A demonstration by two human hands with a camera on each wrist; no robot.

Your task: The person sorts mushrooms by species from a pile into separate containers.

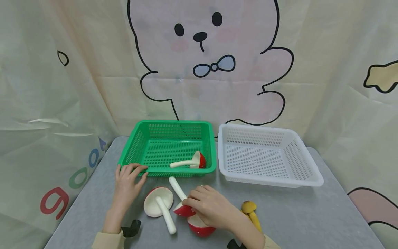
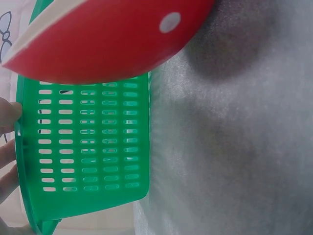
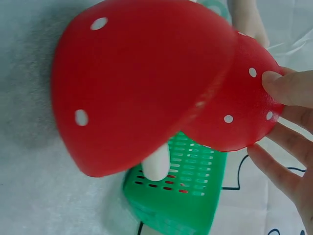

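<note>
Head view first: what does the right hand (image 1: 214, 209) have in its grip?

"A red-capped toy mushroom (image 1: 182, 210), pinched by the cap, its white stem slanting toward the green basket (image 1: 174, 171). The right wrist view shows the thumb on the dotted red top and fingers at the cap's edge."

"Is that mushroom clear of the desk (image 1: 289, 214)?"

"I can't tell. It is between the green basket and a second red mushroom (image 1: 202, 231), which sits just below it, close under the hand."

"And the left hand (image 1: 126, 183)?"

"At the green basket's near left corner, its grip closed over the rim."

"Anything near it?"

"An upturned mushroom (image 1: 153, 204) lies between the two hands, pale underside showing, stem pointing to the near edge."

"What else is out?"

"A yellow mushroom (image 1: 249, 206) beside the right forearm, partly hidden by it. One more mushroom (image 1: 202, 160) lies inside the green basket at the near right corner, and a white basket (image 1: 273, 181) stands just to the right of the green one."
</note>
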